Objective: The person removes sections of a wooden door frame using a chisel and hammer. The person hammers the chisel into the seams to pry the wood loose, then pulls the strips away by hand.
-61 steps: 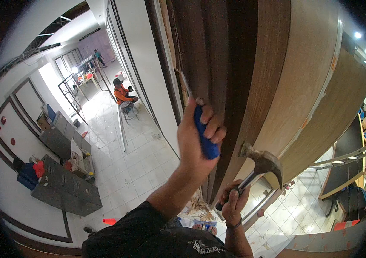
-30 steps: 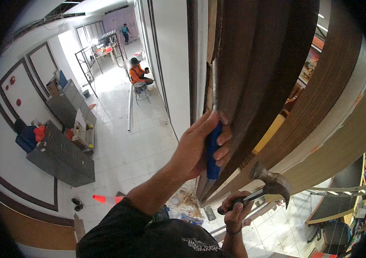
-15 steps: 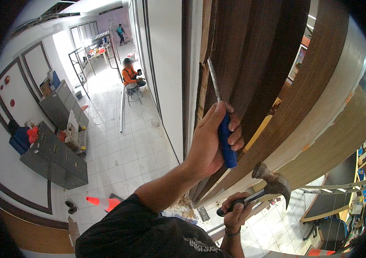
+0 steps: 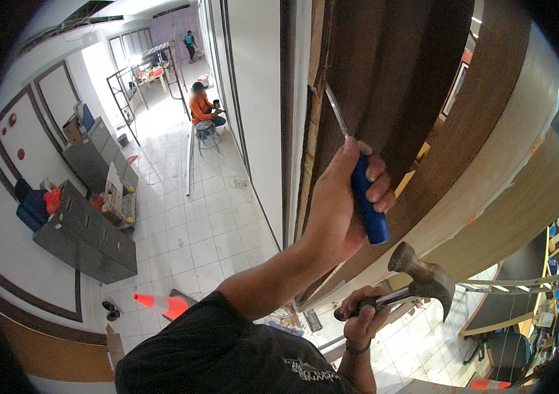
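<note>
Chisel (image 4: 369, 205) at two o'clock, fingers of the left hand (image 4: 340, 190) wrapped round it; right hand (image 4: 365, 322) grips hammer (image 4: 427, 281) at four. Dark panel (image 4: 384, 59) stands at one, bare wood (image 4: 312, 125) exposed alongside; tip contact looks unclear.

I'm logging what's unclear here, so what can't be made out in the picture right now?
In the head view:
Blue-handled tool: handle partly covered by the left hand.
Hammer: most of its grip hidden by the right hand.
Seated person in orange: the dark thing before them is too small to identify.
Ladder: right end lost in the dark fisheye rim.
</note>
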Demonstrator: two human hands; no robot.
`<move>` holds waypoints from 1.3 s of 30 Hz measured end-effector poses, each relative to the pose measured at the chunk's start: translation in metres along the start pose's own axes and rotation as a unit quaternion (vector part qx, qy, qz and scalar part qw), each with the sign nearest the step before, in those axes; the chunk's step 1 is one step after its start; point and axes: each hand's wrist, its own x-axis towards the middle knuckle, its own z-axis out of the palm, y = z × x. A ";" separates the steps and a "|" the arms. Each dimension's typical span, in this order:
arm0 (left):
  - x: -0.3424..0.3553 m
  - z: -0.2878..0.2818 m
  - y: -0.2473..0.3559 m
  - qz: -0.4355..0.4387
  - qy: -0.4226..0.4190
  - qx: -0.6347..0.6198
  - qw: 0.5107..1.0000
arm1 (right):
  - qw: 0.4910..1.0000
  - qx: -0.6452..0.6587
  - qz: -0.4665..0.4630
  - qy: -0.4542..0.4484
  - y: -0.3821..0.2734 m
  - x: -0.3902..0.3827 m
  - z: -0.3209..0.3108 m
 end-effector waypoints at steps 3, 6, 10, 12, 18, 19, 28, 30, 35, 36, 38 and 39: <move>0.002 0.001 -0.001 0.012 -0.004 -0.003 1.000 | 1.000 -0.002 -0.004 0.000 0.000 0.000 -0.002; 0.002 0.001 0.002 0.018 0.000 0.001 1.000 | 1.000 0.001 0.002 0.009 -0.002 0.001 0.001; 0.007 0.001 0.005 0.028 0.006 0.009 1.000 | 1.000 -0.008 -0.001 0.012 -0.001 0.002 -0.001; 0.011 0.005 0.003 0.029 -0.006 -0.014 0.999 | 1.000 -0.017 -0.007 0.014 -0.001 0.005 -0.005; 0.027 0.028 -0.005 0.034 -0.022 -0.105 0.994 | 0.987 -0.039 -0.132 0.088 -0.033 0.021 0.031; 0.028 0.028 -0.007 0.035 -0.033 -0.114 0.992 | 0.978 -0.037 -0.167 0.119 -0.033 0.022 0.033; 0.030 0.029 -0.004 0.045 -0.053 -0.100 0.993 | 0.975 -0.018 -0.157 0.155 -0.040 0.029 0.037; 0.033 0.028 -0.003 0.057 -0.039 -0.092 0.993 | 0.987 -0.138 -0.047 0.068 -0.039 0.034 0.031; 0.034 0.029 0.000 0.036 -0.029 -0.120 0.992 | 0.986 -0.038 -0.140 0.081 -0.027 0.028 0.032; 0.038 0.027 0.000 0.020 -0.038 -0.149 0.988 | 0.974 0.009 -0.206 0.097 -0.025 0.029 0.033; 0.042 0.020 0.003 0.005 -0.041 -0.174 0.984 | 0.985 -0.057 -0.143 0.080 -0.024 0.034 0.028; 0.043 0.014 0.008 0.019 -0.053 -0.145 0.988 | 0.988 -0.120 -0.075 0.058 -0.024 0.034 0.027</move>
